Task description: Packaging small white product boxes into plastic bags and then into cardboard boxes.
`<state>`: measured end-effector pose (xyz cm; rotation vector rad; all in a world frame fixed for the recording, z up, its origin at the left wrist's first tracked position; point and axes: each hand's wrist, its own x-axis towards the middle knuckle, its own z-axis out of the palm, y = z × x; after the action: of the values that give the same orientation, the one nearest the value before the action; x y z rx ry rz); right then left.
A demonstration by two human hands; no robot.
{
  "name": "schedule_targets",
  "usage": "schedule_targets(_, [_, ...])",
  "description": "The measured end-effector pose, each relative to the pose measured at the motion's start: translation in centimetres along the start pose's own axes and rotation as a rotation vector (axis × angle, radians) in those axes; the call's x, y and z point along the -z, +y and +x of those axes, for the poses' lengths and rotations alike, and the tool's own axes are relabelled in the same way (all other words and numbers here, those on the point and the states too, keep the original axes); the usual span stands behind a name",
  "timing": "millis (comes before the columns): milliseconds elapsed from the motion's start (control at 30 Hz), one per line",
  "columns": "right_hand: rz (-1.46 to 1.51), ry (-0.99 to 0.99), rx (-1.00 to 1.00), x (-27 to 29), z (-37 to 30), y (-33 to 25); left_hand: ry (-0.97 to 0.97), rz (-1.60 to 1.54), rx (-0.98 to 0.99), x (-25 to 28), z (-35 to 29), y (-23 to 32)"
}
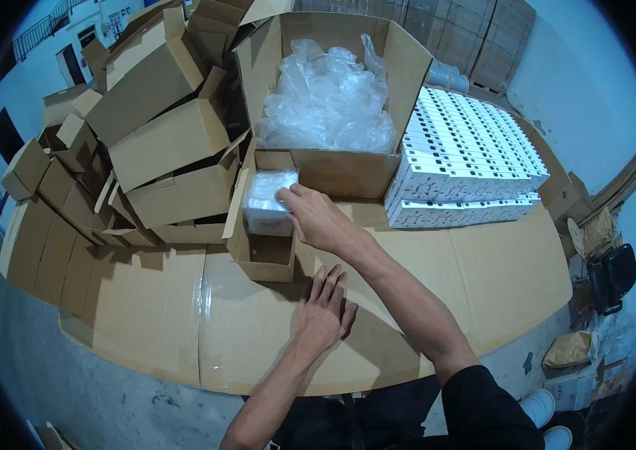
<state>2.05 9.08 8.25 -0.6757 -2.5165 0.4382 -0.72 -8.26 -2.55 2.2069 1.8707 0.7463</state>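
A small brown carton (271, 271) stands on the cardboard-covered table, its top unfolded. In the back part of it sits a white, clear-film-wrapped packet (267, 201). My right hand (319, 216) is closed on the packet's right side, with the fingertips bent over its top edge; part of the grip is hidden. Just in front of the carton, my left hand (323, 313) lies on the table, fingers stretched forward and nothing in it. Behind the small carton, a large open carton (344, 174) is full of crumpled clear plastic bags (333, 101).
Open brown cartons (171, 150) are heaped at the left of the table (258, 337). Two layers of white boxes (468, 180) stand in tight rows at the right. A black chair (612, 277) and a brown bag (567, 349) are beyond the table's right edge.
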Motion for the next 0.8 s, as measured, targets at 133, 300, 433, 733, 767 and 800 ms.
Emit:
schedule_targets(133, [-0.069,-0.1,0.095,-1.1,0.8,0.4,-0.048,-0.054,0.031,0.5,0.1,0.4])
schedule_targets(300, [-0.131,-0.067,0.086,-2.4,1.0,-0.2,-0.017,0.025,-0.032,0.3,-0.2,0.0])
schedule_targets(433, [-0.177,0.033,0.038,-3.1,0.8,-0.4,-0.039,0.014,-0.025,0.3,-0.1,0.1])
schedule_targets(733, [0.084,-0.035,-0.03,1.0,-3.4,-0.2,-0.086,-0.036,0.014,0.5,0.4,0.7])
schedule_targets(767, [0.179,0.055,0.014,1.9,-5.3,0.6,-0.149,-0.023,0.074,0.6,0.7,0.8])
schedule_targets(800, [0.215,0.083,-0.009,3.4,-7.0,0.7,-0.16,-0.03,0.046,0.9,0.7,0.7])
